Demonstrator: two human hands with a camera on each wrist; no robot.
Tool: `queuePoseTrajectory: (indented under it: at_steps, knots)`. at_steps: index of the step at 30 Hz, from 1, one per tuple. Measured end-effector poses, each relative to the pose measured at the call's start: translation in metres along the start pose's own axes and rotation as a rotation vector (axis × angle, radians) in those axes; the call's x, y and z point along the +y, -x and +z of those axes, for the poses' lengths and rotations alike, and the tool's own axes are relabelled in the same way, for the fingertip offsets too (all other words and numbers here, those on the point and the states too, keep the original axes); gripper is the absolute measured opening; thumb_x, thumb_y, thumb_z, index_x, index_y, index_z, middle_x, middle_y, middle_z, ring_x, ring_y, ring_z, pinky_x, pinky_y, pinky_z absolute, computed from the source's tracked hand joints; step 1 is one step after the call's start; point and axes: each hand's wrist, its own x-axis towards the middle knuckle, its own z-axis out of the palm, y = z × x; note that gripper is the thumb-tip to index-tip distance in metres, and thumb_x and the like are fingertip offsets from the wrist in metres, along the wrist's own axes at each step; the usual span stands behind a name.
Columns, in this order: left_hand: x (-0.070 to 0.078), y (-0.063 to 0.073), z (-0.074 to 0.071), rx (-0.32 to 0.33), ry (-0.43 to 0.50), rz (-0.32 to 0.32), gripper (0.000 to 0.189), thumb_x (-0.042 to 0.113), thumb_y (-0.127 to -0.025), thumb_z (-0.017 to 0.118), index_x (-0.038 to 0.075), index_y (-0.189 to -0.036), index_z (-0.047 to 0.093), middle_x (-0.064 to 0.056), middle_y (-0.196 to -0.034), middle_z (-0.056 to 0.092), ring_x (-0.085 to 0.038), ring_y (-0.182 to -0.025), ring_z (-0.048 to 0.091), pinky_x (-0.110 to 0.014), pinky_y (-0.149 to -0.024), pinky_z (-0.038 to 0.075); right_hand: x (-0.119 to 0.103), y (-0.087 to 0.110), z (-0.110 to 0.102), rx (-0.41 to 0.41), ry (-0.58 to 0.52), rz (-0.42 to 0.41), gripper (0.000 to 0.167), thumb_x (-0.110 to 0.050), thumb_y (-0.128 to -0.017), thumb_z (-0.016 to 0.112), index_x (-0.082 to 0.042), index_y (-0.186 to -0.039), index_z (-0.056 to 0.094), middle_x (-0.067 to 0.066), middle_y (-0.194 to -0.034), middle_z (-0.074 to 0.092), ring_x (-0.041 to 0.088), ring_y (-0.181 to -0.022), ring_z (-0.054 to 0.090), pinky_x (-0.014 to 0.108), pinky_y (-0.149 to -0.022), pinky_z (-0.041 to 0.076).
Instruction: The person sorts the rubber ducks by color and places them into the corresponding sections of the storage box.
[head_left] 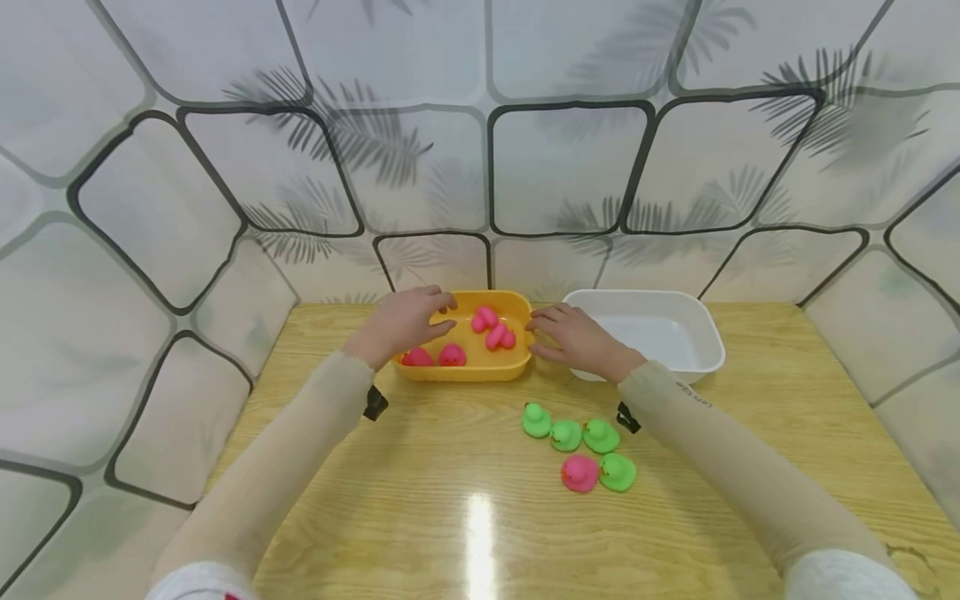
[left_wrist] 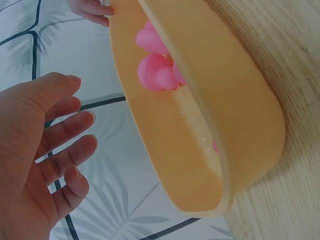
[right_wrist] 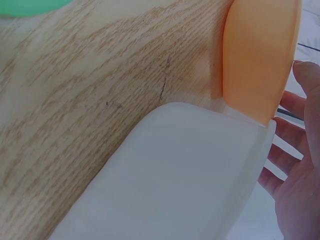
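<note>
A yellow plastic bin stands at the back of the table with several pink rubber ducks inside, some tipped over. Over its left end hovers my left hand, fingers loosely bent and holding nothing; the left wrist view shows a gap between that hand and the bin's rim. At the bin's right end, my right hand has its fingertips right at the rim. In the right wrist view the right thumb meets the yellow edge, while the other fingers reach down where the white bin adjoins it.
The white bin sits to the right of the yellow one, partly behind my right hand. In front of both lie several green ducks and one pink duck. A patterned wall rises behind the wooden table.
</note>
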Motion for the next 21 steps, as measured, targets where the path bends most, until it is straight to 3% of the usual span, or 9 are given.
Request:
queuePoseTrajectory:
  at_steps: [6, 14, 21]
  knots:
    - [0.004, 0.004, 0.001, 0.026, 0.018, 0.041, 0.027, 0.028, -0.099, 0.072, 0.009, -0.119, 0.073, -0.008, -0.114, 0.072, -0.024, -0.093, 0.071, -0.040, -0.079, 0.059, 0.002, -0.001, 0.001, -0.004, -0.003, 0.002, 0.040, -0.034, -0.103, 0.067, -0.005, -0.131, 0.068, 0.019, -0.142, 0.060, 0.039, -0.134, 0.052, 0.058, -0.113, 0.039]
    - [0.014, 0.012, 0.012, 0.056, 0.014, 0.104, 0.027, 0.028, -0.098, 0.075, 0.010, -0.118, 0.074, -0.005, -0.112, 0.073, -0.023, -0.095, 0.070, -0.038, -0.085, 0.059, 0.002, -0.001, -0.001, 0.011, -0.010, -0.010, 0.040, -0.032, -0.102, 0.067, -0.004, -0.131, 0.068, 0.020, -0.141, 0.061, 0.040, -0.133, 0.052, 0.058, -0.113, 0.040]
    - [0.037, 0.019, 0.023, 0.097, -0.065, 0.190, 0.028, 0.031, -0.095, 0.077, 0.014, -0.117, 0.074, -0.002, -0.110, 0.074, -0.021, -0.092, 0.071, -0.036, -0.067, 0.059, 0.000, -0.001, -0.002, 0.002, -0.015, 0.001, 0.040, -0.033, -0.103, 0.067, -0.005, -0.131, 0.068, 0.019, -0.142, 0.061, 0.040, -0.134, 0.052, 0.058, -0.113, 0.040]
